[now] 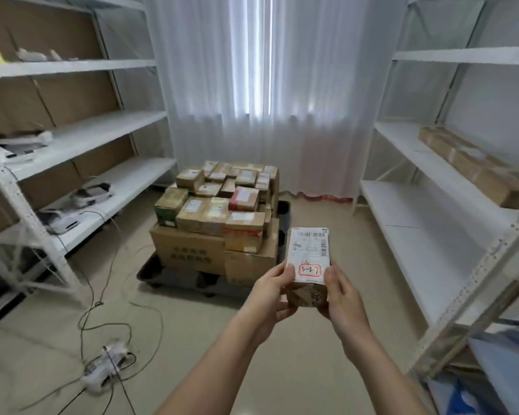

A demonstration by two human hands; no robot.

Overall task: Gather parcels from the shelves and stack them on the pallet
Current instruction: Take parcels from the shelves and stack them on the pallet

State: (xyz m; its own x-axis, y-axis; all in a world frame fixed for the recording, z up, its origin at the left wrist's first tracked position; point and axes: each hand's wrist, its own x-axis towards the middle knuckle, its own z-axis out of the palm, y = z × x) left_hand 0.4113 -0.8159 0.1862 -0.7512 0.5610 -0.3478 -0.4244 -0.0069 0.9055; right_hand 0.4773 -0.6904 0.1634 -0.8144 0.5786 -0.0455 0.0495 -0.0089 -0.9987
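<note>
I hold a small brown parcel [308, 259] in front of me with both hands. Its top bears a white shipping label and a red-bordered tag marked 3-3-7. My left hand [271, 292] grips its left side and my right hand [340, 295] grips its right side. Beyond it on the floor lies a black pallet [153, 275] bearing a stack of cardboard parcels [219, 211], large boxes at the bottom and several small ones on top. The held parcel is nearer to me than the stack, off its right front corner.
White metal shelves [81, 139] line the left, holding white devices and cables. The right shelves [426, 205] carry a long brown box [474, 166]. Cables and a power strip [105, 366] lie on the floor at the left. A white curtain hangs behind the pallet.
</note>
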